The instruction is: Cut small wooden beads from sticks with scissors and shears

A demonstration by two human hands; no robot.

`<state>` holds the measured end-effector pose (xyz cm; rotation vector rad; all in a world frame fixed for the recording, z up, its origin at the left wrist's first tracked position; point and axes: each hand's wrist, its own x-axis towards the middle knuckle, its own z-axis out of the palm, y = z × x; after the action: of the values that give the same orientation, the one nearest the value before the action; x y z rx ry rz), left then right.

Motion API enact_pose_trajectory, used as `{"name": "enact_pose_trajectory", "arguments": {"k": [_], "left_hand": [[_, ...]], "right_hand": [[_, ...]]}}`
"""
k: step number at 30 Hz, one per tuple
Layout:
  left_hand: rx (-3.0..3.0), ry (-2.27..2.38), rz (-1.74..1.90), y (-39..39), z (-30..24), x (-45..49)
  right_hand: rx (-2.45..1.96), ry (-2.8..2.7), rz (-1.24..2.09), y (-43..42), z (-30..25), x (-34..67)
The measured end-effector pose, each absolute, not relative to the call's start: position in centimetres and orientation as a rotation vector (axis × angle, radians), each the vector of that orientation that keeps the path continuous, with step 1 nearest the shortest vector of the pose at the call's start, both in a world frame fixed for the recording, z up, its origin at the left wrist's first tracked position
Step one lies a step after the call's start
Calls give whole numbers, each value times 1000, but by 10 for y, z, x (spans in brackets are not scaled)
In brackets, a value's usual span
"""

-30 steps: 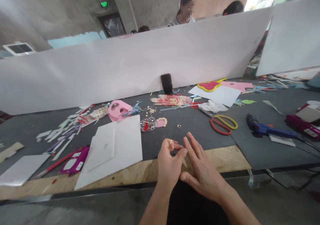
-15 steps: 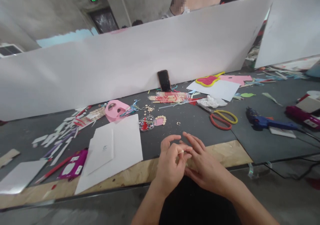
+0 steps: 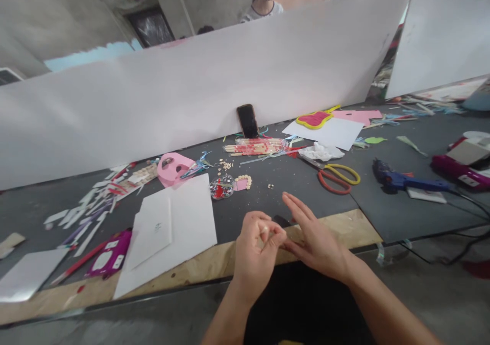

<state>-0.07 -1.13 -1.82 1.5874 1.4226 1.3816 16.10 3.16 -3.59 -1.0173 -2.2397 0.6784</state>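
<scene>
My left hand (image 3: 254, 250) is curled at the table's near edge, its thumb and fingers pinched on something tiny and pale that I cannot make out. My right hand (image 3: 312, 238) sits just to its right, fingers stretched out and apart, its thumb and forefinger touching the left fingertips. Both hands hover over the bare wooden strip (image 3: 344, 225) at the front of the dark table (image 3: 291, 192). Scattered small beads (image 3: 245, 181) and a clear packet of beads (image 3: 221, 188) lie a little beyond the hands.
White paper sheets (image 3: 179, 222) lie to the left. Red and yellow scissors (image 3: 339, 176), a blue glue gun (image 3: 406, 182), a phone (image 3: 247, 121) leaning on a white divider board (image 3: 191, 95), a pink foam shape (image 3: 174, 167) and paper scraps (image 3: 92, 207) crowd the table. People sit behind the board.
The view has tilted down slightly. My hands stay together at the table edge; my right fingers have straightened out while my left fingers keep pinching.
</scene>
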Motion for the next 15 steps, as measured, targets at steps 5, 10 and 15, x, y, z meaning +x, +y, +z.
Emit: {"name": "enact_pose_trajectory", "arguments": {"k": [5, 10, 15], "left_hand": [[1824, 1355, 1150, -19, -20, 5], [1925, 1395, 1125, -16, -21, 8], [1749, 1368, 1313, -19, -27, 12]], "right_hand": [[-995, -2140, 824, 34, -43, 160], [-957, -1980, 1027, 31, -44, 156], [-968, -1747, 1300, 25, -44, 148]]}}
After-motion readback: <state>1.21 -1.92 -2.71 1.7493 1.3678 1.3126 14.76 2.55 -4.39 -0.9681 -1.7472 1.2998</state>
